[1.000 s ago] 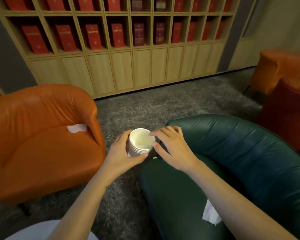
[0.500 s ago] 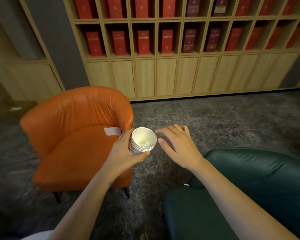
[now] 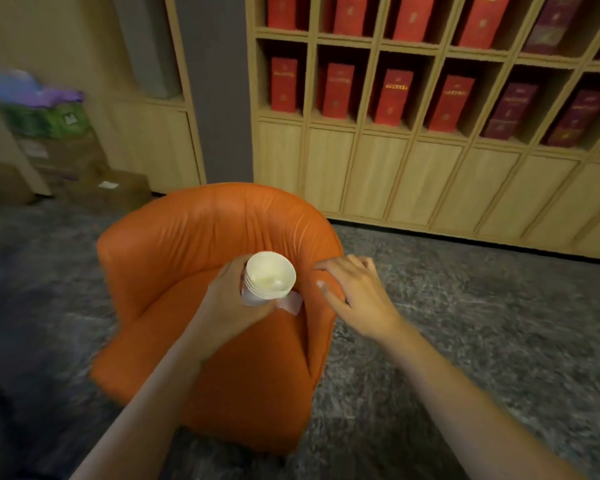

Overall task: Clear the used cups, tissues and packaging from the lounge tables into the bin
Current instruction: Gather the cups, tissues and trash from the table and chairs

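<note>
Gripping a nested stack of white paper cups (image 3: 270,277), the left hand (image 3: 227,308) curls fingers and thumb round the stack's side; the open mouth tilts toward the camera, above the seat of an orange armchair (image 3: 187,237). Right hand (image 3: 359,296): holds nothing, fingers loosely spread, over one chair arm, just beside the cups; contact with the upholstery cannot be told. A pale tissue (image 3: 294,302), partly hidden behind the stack, lies on the seat against that arm. Background: wooden shelving (image 3: 378,168) holding red books (image 3: 333,90); grey carpet (image 3: 465,306); far left, blurred, what may be stacked cardboard boxes (image 3: 66,157).
</note>
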